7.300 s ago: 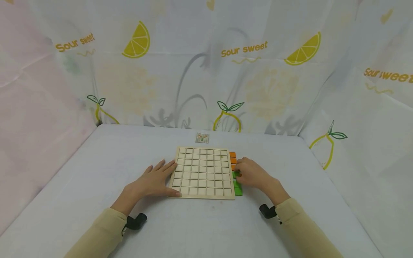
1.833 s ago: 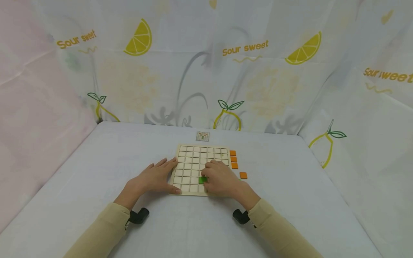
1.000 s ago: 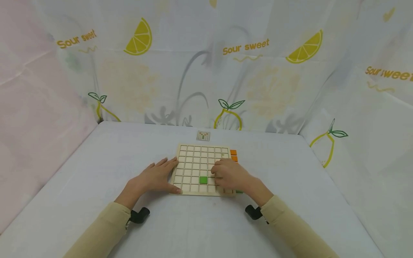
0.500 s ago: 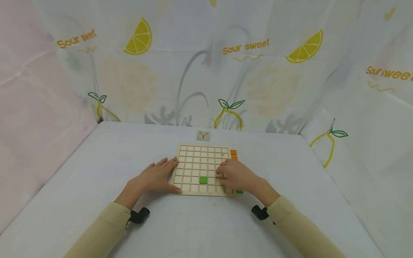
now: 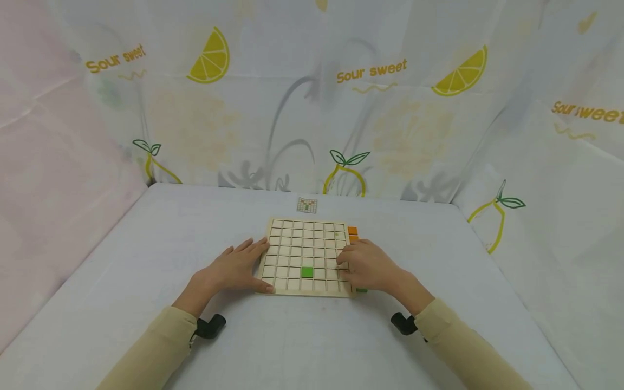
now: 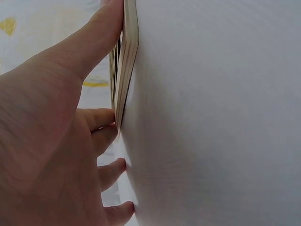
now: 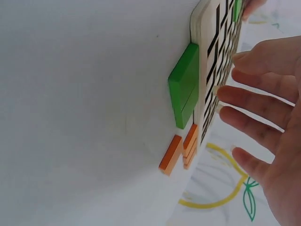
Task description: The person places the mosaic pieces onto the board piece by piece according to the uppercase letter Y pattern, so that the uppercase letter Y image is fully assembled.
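Observation:
A wooden grid board [image 5: 292,251] lies flat, with one green tile [image 5: 307,272] in a cell near its front. My left hand [image 5: 229,272] rests spread at the board's left edge; in the left wrist view its thumb [image 6: 101,35] lies along the board's side [image 6: 126,80]. My right hand [image 5: 372,266] is over the board's right edge, and the right wrist view shows its fingers bent a little, with nothing between them. Beside that edge are green tiles [image 7: 185,84] and several orange tiles [image 7: 171,155], partly hidden by the right hand in the head view.
Behind the board lies a small card [image 5: 307,205] printed with a coloured grid pattern. The white table [image 5: 312,346] is enclosed by patterned cloth [image 5: 273,108] at the back and sides.
My right hand has left the green tile in its cell and moved right to the board's edge. My left hand has hardly moved. Earlier, the right hand was at the tiles beside the board.

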Demonstrator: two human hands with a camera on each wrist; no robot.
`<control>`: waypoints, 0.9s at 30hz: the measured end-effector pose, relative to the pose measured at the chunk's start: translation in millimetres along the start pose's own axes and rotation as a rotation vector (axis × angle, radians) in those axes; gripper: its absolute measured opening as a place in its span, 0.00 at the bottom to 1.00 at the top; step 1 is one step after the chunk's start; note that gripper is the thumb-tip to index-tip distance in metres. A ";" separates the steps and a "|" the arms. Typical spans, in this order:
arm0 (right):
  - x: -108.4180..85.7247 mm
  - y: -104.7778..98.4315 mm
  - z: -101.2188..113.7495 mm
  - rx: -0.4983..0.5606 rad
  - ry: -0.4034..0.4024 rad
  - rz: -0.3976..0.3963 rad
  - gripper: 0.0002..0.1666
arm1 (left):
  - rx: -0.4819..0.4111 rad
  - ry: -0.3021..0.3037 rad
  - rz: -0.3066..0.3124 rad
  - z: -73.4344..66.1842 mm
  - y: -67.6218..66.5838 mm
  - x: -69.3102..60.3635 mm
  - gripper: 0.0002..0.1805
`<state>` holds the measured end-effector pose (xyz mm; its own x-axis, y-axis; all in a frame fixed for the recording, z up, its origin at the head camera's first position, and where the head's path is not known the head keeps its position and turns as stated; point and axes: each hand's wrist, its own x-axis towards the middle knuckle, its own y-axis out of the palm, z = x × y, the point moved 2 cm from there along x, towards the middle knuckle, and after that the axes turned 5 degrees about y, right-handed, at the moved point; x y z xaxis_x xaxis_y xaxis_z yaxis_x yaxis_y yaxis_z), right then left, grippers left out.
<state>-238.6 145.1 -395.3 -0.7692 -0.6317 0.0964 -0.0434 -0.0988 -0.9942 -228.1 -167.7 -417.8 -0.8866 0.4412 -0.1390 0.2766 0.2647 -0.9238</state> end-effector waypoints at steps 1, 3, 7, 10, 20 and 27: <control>-1.2 -0.2 -1.0 -0.001 0.001 -0.001 0.09 | 0.001 0.002 -0.001 -0.1 0.0 0.0 0.65; -3.5 -0.4 -3.1 -0.003 0.003 -0.001 0.09 | 0.002 0.001 0.001 -0.1 0.1 -0.1 0.65; -7.9 -1.2 -7.0 0.006 0.012 0.000 0.08 | 0.005 -0.002 0.001 0.1 0.1 -0.3 0.65; -11.1 -2.7 -9.0 0.012 0.014 -0.007 0.09 | 0.003 -0.004 0.003 0.2 0.1 -0.4 0.65; -19.4 -4.4 -12.1 0.021 0.032 0.024 0.10 | 0.002 -0.006 0.003 -0.6 -0.1 -0.4 0.64; -23.0 -4.3 -13.8 0.032 0.025 0.033 0.09 | 0.004 -0.005 0.002 -0.4 0.3 -0.6 0.65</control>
<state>-229.6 170.7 -393.8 -0.7857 -0.6154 0.0620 0.0025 -0.1034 -0.9946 -227.3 -167.5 -417.8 -0.8879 0.4371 -0.1432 0.2774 0.2604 -0.9248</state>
